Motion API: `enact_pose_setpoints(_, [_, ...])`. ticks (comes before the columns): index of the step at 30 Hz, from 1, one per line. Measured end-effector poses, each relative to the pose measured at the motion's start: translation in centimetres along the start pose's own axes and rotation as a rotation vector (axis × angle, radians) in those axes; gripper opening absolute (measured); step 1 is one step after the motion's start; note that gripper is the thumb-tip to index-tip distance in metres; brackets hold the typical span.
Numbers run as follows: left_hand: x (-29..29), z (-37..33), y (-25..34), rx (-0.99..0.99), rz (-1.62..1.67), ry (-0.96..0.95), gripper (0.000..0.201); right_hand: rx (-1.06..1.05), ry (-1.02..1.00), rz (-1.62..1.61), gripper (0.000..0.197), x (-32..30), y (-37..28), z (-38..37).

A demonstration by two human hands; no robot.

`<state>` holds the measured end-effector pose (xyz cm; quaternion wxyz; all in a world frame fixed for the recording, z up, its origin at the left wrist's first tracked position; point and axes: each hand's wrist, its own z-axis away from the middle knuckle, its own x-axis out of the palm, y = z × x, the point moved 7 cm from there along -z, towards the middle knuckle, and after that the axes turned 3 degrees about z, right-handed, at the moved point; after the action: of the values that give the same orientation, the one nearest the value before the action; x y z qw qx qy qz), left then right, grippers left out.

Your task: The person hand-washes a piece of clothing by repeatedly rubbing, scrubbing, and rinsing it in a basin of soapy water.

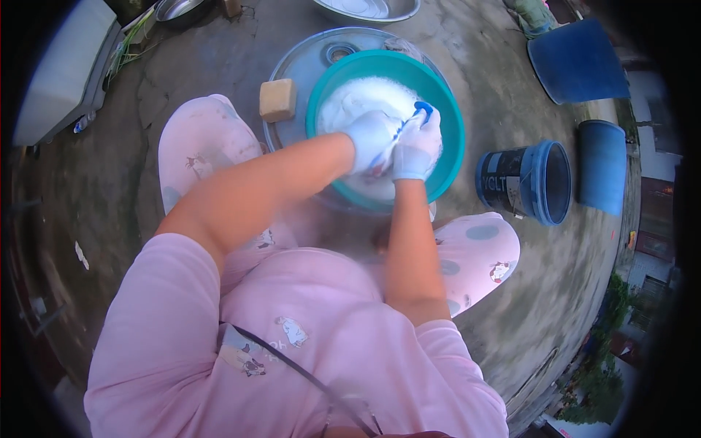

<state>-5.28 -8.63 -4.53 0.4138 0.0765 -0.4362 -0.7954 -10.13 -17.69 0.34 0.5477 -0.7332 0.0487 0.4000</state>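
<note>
Blue item [423, 109] is between our two hands, over the suds [355, 102] in the green basin [458, 139]. Most of it is covered, so we can't say what it is; a blue end pokes out past the right fingers, and a blue strip shows between the hands.

Right hand [416, 150]: gloved, looks closed around the item, fingers curled. Left hand [371, 137]: gloved, wrist bent in, pressed up close to the right. Its fingers are hidden, so we can't tell whether it's gripping or only bracing.

Handling, our guess: light, since one hand seems enough to carry it. The protruding end holds its shape, so probably stiff there; the hidden part could be soft. Nothing suggests fragile. Slip is the main worry: wet gloves plus foam means low friction.

Where to hold: wrap the middle with the right hand, keep the blue end as a stop against sliding, and let the left back up the near side. Avoid a fingertip pinch.

Around us: tan block [277, 100] by the silvery tray's [292, 64] left rim, dark bucket [504, 179] right of the basin.
</note>
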Motion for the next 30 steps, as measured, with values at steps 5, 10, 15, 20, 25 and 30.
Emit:
enact_pose_setpoints(5, [-3.1, -3.3, -1.8, -0.072, 0.393, -0.107, 0.028, -0.391, 0.026, 0.106, 0.020, 1.1, -5.5, 5.9])
enact_pose_setpoints(10, [0.6, 1.5, 0.5, 0.087, -0.053, -0.100, 0.027, -0.006, 0.006, -0.063, 0.024, 0.2, 0.7, -0.6])
enact_pose_setpoints(15, [-1.4, 0.8, 0.5, -0.147, 0.640, -0.082, 0.029, -0.405, 0.014, 0.125, 0.019, 1.1, -5.8, 6.4])
enact_pose_setpoints(20, [-0.6, -0.9, 0.4, 0.156, -0.003, -0.083, 0.027, -0.083, -0.026, -0.018, 0.022, 0.9, 1.4, -0.8])
enact_pose_setpoints(25, [-1.4, 0.8, 0.8, -0.196, 0.461, -0.124, 0.026, -0.445, 0.072, 0.123, 0.021, 0.7, -5.9, 6.4])
enact_pose_setpoints(30, [-0.5, -0.6, 0.4, 0.140, 0.114, -0.068, 0.024, -0.065, -0.026, 0.032, 0.024, 0.4, -0.2, 0.3])
